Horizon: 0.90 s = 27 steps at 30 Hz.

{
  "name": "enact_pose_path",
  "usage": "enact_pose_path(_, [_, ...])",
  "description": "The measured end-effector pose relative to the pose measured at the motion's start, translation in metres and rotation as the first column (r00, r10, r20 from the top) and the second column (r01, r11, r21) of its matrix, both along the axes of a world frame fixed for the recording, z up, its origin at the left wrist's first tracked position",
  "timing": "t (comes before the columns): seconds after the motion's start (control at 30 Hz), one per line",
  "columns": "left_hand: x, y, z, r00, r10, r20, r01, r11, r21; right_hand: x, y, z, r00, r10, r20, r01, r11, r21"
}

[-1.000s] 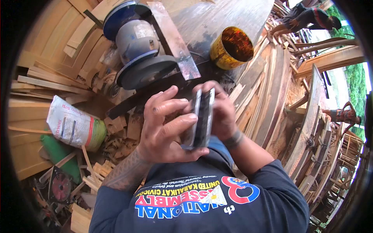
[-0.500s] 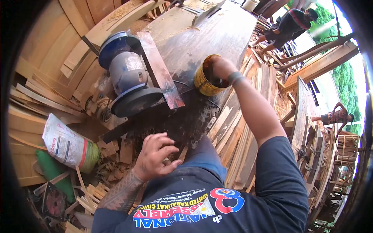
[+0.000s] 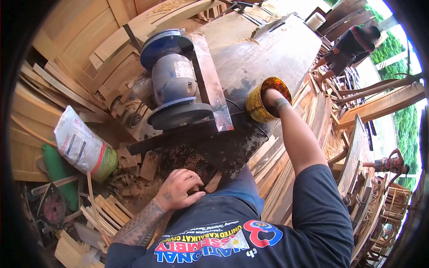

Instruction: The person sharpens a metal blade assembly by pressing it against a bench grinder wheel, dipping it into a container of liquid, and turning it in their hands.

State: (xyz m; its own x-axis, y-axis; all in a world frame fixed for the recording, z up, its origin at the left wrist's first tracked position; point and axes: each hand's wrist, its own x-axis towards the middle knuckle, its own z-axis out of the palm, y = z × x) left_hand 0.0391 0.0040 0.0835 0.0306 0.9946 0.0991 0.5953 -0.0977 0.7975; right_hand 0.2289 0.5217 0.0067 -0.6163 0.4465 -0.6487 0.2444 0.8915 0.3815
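Note:
My right hand reaches into a yellow, dark-stained can, its fingers hidden inside; whether they hold something I cannot tell. The can stands on the stained bench, near its right edge. My left hand is in front of my body, near the bench's front edge; it holds nothing, fingers loosely bent and thumb apart. Left of the can is a blue-grey bench grinder with a dark wheel at its near end. A flat reddish metal strip runs along the grinder's right side.
A black cable lies between grinder and can. White sack and green sack stand at left, among wood offcuts. Long wooden strips lie right of the bench. One person stands at the upper right, another farther off.
The view has shifted, so bench, grinder and can appear farther right. My right hand remains in the can. My left hand's fingers have drawn closer together and lower.

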Motion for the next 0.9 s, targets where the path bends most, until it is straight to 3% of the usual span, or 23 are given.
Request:
enact_pose_path(0.03, [-0.001, 0.001, 0.000, 1.000, -0.002, 0.016, 0.002, 1.000, 0.001, 0.004, -0.005, 0.014, 0.960, -0.221, -0.171, 0.220, 0.975, -0.026])
enact_pose_path(0.07, [-0.003, 0.001, -0.001, 1.000, -0.011, 0.027, 0.011, 1.000, -0.008, 0.008, -0.017, 0.035, 0.824, -0.423, -0.377, 0.422, 0.902, -0.090])
enact_pose_path(0.1, [-0.005, 0.002, -0.002, 0.999, -0.018, 0.038, 0.018, 1.000, -0.016, 0.012, -0.028, 0.049, 0.605, -0.580, -0.546, 0.582, 0.790, -0.195])
enact_pose_path(0.2, [-0.012, 0.003, -0.009, 0.992, -0.014, 0.124, 0.026, 0.995, -0.097, 0.022, -0.066, 0.074, 0.343, -0.447, -0.826, 0.543, 0.812, -0.213])
enact_pose_path(0.3, [-0.011, 0.008, -0.010, 0.989, -0.041, 0.139, 0.053, 0.995, -0.089, 0.031, -0.076, 0.080, 0.342, -0.315, -0.885, 0.429, 0.891, -0.151])
enact_pose_path(0.43, [-0.007, 0.022, -0.010, 0.985, -0.080, 0.152, 0.087, 0.995, -0.040, 0.028, -0.080, 0.097, 0.095, -0.369, -0.924, 0.518, 0.811, -0.271])
enact_pose_path(0.47, [-0.007, 0.023, -0.011, 0.982, -0.086, 0.165, 0.094, 0.995, -0.039, 0.028, -0.084, 0.101, 0.098, -0.453, -0.886, 0.508, 0.788, -0.347])
enact_pose_path(0.6, [-0.006, 0.027, -0.010, 0.971, -0.090, 0.223, 0.107, 0.992, -0.066, 0.023, -0.108, 0.110, 0.078, -0.432, -0.899, 0.529, 0.782, -0.330])
enact_pose_path(0.63, [-0.006, 0.027, -0.011, 0.969, -0.084, 0.234, 0.103, 0.993, -0.066, 0.024, -0.111, 0.104, 0.101, -0.326, -0.940, 0.497, 0.835, -0.236])
enact_pose_path(0.7, [-0.004, 0.028, -0.011, 0.964, -0.073, 0.257, 0.096, 0.992, -0.076, 0.025, -0.118, 0.104, 0.192, -0.364, -0.911, 0.449, 0.859, -0.248])
enact_pose_path(0.8, [-0.004, 0.027, -0.010, 0.955, -0.053, 0.292, 0.088, 0.990, -0.108, 0.025, -0.121, 0.104, 0.124, -0.426, -0.896, 0.379, 0.855, -0.354])
enact_pose_path(0.9, [-0.006, 0.028, -0.012, 0.956, -0.045, 0.291, 0.091, 0.985, -0.146, 0.025, -0.127, 0.102, 0.134, -0.245, -0.960, 0.445, 0.881, -0.163])
